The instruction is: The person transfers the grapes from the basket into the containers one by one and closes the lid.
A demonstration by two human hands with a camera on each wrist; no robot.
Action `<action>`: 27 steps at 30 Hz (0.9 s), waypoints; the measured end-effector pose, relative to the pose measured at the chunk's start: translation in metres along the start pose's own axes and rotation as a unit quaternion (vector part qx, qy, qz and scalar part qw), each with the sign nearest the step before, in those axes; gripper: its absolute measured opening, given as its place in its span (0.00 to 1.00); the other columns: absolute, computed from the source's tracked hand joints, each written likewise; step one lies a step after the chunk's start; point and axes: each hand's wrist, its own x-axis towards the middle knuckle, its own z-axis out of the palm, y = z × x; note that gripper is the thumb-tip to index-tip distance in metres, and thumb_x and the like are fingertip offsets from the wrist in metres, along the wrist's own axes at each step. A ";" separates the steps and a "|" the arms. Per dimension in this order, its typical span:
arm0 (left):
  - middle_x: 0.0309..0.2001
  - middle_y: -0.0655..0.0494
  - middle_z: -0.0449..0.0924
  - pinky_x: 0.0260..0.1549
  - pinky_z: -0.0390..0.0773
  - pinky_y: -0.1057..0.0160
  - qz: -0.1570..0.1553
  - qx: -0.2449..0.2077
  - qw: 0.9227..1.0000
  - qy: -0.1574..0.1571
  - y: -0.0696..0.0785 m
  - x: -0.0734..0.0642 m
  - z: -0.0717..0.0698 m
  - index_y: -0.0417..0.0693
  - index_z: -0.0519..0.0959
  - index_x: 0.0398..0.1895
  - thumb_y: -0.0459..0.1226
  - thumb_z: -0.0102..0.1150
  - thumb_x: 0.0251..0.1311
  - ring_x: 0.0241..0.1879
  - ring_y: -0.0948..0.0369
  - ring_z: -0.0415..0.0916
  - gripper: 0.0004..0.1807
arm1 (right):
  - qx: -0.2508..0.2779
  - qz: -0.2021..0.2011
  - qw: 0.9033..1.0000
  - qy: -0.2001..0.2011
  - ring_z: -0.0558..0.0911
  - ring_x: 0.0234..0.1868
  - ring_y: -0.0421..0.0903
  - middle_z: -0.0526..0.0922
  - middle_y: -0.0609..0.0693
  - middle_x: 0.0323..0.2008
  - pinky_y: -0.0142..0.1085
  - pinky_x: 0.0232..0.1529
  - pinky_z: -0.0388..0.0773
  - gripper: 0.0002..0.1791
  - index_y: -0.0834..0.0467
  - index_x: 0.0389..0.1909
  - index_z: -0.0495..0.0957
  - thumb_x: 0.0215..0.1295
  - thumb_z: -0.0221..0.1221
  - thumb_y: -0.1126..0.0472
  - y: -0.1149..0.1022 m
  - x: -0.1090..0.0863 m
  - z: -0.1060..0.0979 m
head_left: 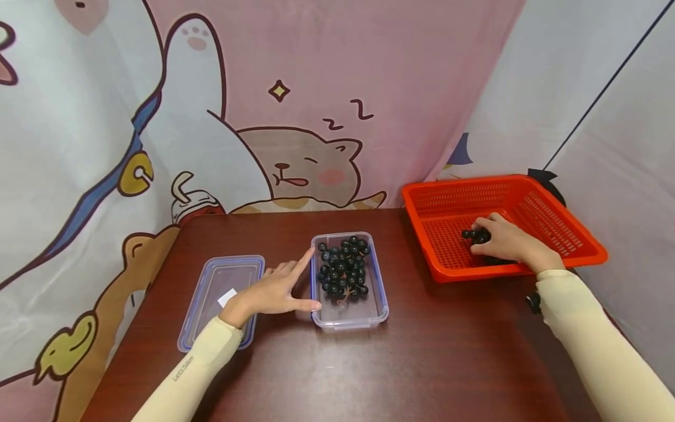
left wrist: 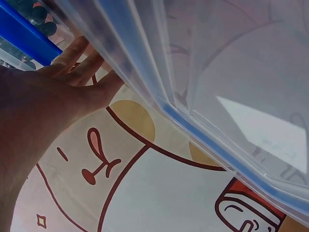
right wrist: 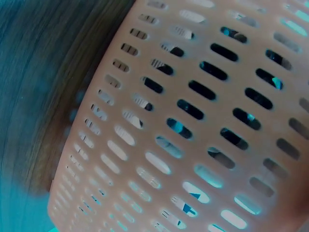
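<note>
One grape bunch [head_left: 344,265] already in clear container [head_left: 378,298] mid-table, braced by spread left hand [head_left: 274,292]; right hand [head_left: 501,239] grips last bunch [head_left: 476,235] in orange basket [head_left: 559,223], right edge; lid [head_left: 211,305] off.

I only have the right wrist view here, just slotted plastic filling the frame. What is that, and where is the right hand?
Observer: It is an orange basket at the right end of a dark wooden table. The right hand is inside it.
Operator: Holding anything?
Observer: Its fingers curl round a small bunch of dark grapes on the basket floor.
Operator: And the left hand?
Observer: The left hand rests on the table with its fingers straight, forefinger and thumb touching the left wall of a clear container that holds more grapes.
Operator: Is that container covered?
Observer: No, its blue-rimmed lid lies flat on the table, left of the hand.
</note>
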 end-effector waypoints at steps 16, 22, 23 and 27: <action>0.83 0.32 0.54 0.69 0.47 0.17 -0.006 -0.005 1.000 0.000 0.000 -0.003 -0.003 0.64 0.31 0.92 0.71 0.67 0.64 0.80 0.31 0.53 0.68 | 0.044 -0.031 0.997 0.053 0.76 0.55 0.64 0.72 0.65 0.59 0.67 0.59 0.78 0.29 0.64 0.65 0.75 0.70 0.73 0.55 -0.007 -0.008 -0.008; 0.83 0.31 0.55 0.69 0.48 0.17 -0.003 -0.005 1.000 0.001 -0.002 -0.002 0.000 0.63 0.31 0.92 0.71 0.66 0.65 0.80 0.30 0.53 0.68 | 0.055 -0.034 0.995 0.073 0.76 0.56 0.64 0.73 0.64 0.60 0.69 0.60 0.77 0.30 0.64 0.66 0.76 0.69 0.73 0.56 -0.015 -0.014 -0.013; 0.83 0.31 0.55 0.69 0.48 0.17 -0.003 -0.005 1.000 0.001 -0.002 -0.002 0.000 0.63 0.31 0.92 0.71 0.66 0.65 0.80 0.30 0.53 0.68 | 0.056 -0.035 0.995 0.077 0.76 0.56 0.64 0.73 0.65 0.61 0.69 0.59 0.77 0.30 0.64 0.66 0.76 0.69 0.73 0.56 -0.017 -0.015 -0.014; 0.83 0.31 0.54 0.69 0.48 0.17 -0.003 -0.005 1.000 0.001 -0.002 -0.001 0.000 0.64 0.31 0.92 0.71 0.66 0.65 0.80 0.30 0.53 0.68 | 0.062 -0.039 0.993 0.095 0.77 0.56 0.64 0.73 0.63 0.61 0.67 0.58 0.79 0.29 0.62 0.67 0.76 0.69 0.72 0.58 -0.026 -0.020 -0.016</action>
